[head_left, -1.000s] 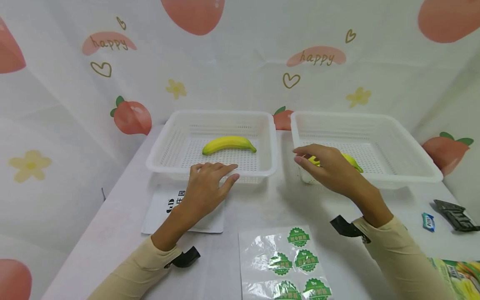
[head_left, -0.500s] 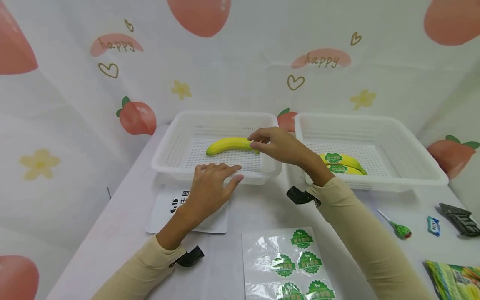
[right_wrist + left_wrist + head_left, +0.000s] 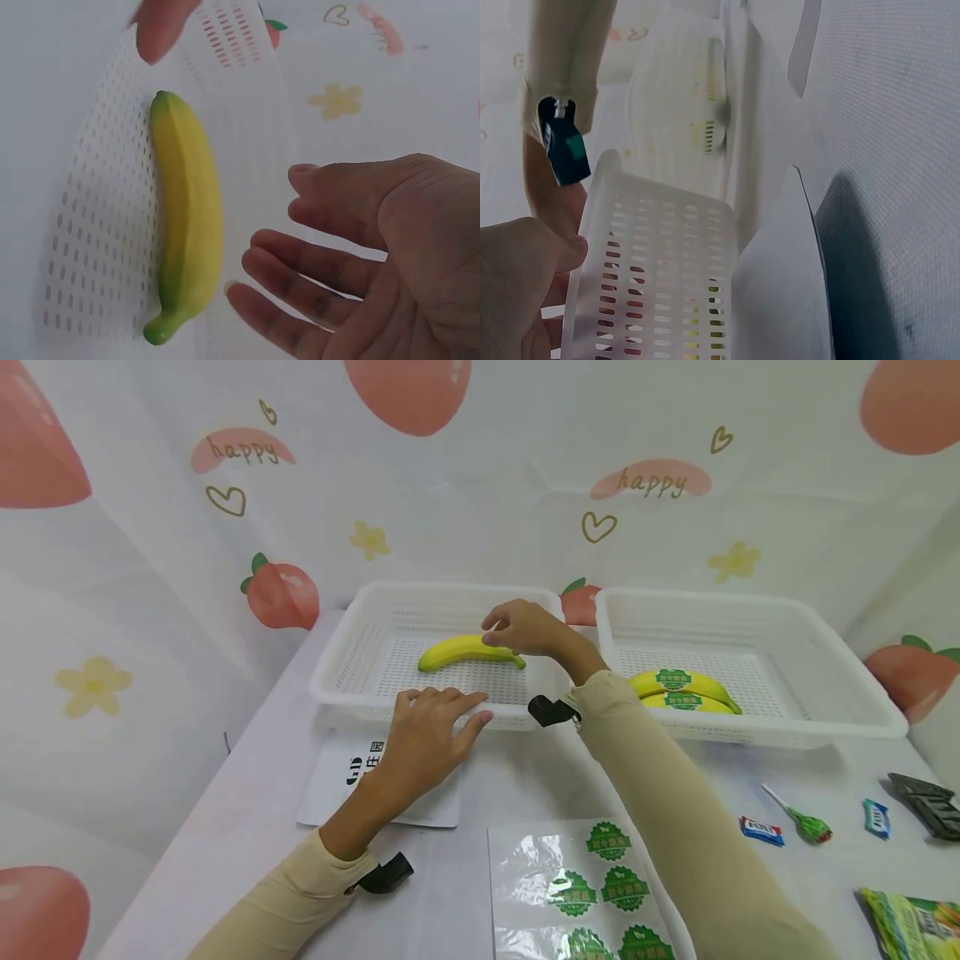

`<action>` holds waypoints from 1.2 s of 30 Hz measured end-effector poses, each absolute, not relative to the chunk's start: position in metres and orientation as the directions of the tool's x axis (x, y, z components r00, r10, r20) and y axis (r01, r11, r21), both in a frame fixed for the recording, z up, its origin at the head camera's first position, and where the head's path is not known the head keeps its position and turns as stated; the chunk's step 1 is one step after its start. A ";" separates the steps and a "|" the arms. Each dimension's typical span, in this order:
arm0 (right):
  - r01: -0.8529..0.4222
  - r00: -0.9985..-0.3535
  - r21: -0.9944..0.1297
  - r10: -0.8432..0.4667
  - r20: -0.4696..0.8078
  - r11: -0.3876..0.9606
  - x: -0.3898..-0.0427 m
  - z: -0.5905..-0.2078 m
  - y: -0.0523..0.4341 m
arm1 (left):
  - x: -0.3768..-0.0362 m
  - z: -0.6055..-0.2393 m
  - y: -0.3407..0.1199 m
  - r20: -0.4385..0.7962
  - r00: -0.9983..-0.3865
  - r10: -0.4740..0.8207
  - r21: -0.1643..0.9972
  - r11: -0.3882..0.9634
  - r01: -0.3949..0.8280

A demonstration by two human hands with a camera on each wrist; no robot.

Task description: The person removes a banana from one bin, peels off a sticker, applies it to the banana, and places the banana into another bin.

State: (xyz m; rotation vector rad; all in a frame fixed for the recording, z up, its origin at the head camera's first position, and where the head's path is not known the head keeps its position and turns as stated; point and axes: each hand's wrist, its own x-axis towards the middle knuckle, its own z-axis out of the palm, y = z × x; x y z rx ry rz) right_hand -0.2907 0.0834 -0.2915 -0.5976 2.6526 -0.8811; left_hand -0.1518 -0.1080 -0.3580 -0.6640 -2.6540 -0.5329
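We have a pale tabletop (image 3: 225, 835), & behind it a white cloth backdrop (image 3: 487, 502) w/ printed peaches, hearts, yellow flowers & the word "happy". Two white perforated baskets stand side by side at the back: left basket (image 3: 457, 587) & right basket (image 3: 712, 595). The banana (image 3: 465, 648) lies on its side on the floor of the L one. Its long axis runs L–R, approx. parallel to the long walls; stem end points R & a bit toward us, blunt greenish tip points L, outer curve faces the back wall. Our right hand (image 3: 527, 628) hangs over its stem half, fingers loosely bent & slightly spread, w/ a gap b/w them & the peel in the R wrist view. Our left hand (image 3: 429, 743) rests at the near rim of the same basket, fingers over the edge, thumb spread away from them. R basket holds a pair of stickered bananas (image 3: 708, 685), lying along its near wall. In front of us: a sheet of green round stickers (image 3: 532, 881); a white printed pouch (image 3: 431, 802) lies partly under the L hand; lollipop (image 3: 812, 827) & small wrapped sweets (image 3: 761, 831) off to the R.
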 end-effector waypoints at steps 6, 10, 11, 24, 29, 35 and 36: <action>-0.206 -0.865 -0.653 -0.448 -0.227 0.729 -0.301 -0.295 0.077 | -0.153 -0.359 -0.108 0.431 -0.823 0.369 0.270 0.818 0.508; -0.165 -0.869 -0.639 -0.417 -0.266 0.751 -0.306 -0.299 0.074 | -0.154 -0.359 -0.107 0.441 -0.816 0.373 0.257 0.819 0.513; -0.161 -0.873 -0.626 -0.406 -0.271 0.763 -0.307 -0.300 0.074 | -0.154 -0.359 -0.107 0.443 -0.814 0.375 0.253 0.819 0.515; 0.011 -0.879 -0.543 -0.250 -0.405 0.840 -0.318 -0.314 0.067 | -0.155 -0.361 -0.108 0.463 -0.804 0.373 0.231 0.825 0.516; -0.005 -0.872 -0.527 -0.261 -0.413 0.850 -0.319 -0.317 0.066 | -0.156 -0.362 -0.109 0.467 -0.798 0.380 0.222 0.823 0.522; 0.000 -0.858 -0.500 -0.257 -0.445 0.866 -0.319 -0.320 0.061 | -0.156 -0.362 -0.109 0.469 -0.797 0.380 0.225 0.821 0.524; -0.001 -0.853 -0.497 -0.260 -0.453 0.868 -0.319 -0.320 0.060 | -0.156 -0.362 -0.109 0.469 -0.798 0.379 0.226 0.821 0.524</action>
